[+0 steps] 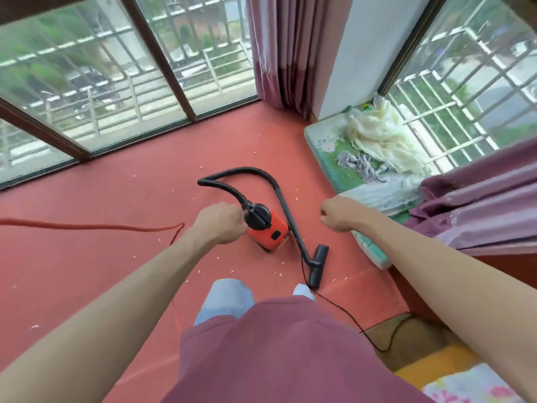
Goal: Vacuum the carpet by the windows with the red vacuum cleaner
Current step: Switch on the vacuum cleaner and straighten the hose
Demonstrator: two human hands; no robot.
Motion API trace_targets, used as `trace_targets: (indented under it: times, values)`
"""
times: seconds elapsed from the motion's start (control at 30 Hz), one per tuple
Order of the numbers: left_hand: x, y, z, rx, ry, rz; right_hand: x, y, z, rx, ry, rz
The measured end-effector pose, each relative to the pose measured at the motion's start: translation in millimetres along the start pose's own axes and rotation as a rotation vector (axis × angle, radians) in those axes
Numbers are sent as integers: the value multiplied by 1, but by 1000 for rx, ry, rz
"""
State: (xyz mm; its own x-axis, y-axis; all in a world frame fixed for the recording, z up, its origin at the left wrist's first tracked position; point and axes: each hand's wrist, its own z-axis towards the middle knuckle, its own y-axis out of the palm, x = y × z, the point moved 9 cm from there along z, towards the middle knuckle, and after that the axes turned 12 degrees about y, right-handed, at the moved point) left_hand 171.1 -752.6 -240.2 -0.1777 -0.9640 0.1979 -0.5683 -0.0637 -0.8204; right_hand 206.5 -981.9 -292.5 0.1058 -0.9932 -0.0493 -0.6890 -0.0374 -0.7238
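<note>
Two curled hands hover over a small red vacuum cleaner (268, 231) on the carpet by the windows.

The boxy red plastic vacuum cleaner with a round black top sits on the salmon-red carpet (130, 257), near the big brown-framed windows (101, 82). Its black ribbed hose (241, 171) loops to a black wand ending in a black floor nozzle (318, 266) beside it. The left hand (222, 223) is curled right at the black top; I cannot tell whether it grips anything, since the frame is blurred. The right hand (338, 213) is closed in a fist, apart from the machine, nothing visible in it. An orange cord (87, 227) trails left; a thin black cable (348, 315) runs right. Small white scraps (282, 274) dot the carpet. A cream cloth (380, 138) lies crumpled on a green floral mattress (334, 158).
</note>
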Motion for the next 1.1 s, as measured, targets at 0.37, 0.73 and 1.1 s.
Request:
trace_targets:
  times: [0.37, 0.73, 1.1]
  values:
    - [-150, -44, 47, -44, 111, 30, -120, -44, 89, -31, 102, 17]
    - [-238, -103, 109, -112, 251, 179, -226, -103, 119, 67, 219, 113]
    - [-213, -139, 198, -157, 428, 262, -203, -132, 182, 121, 325, 326]
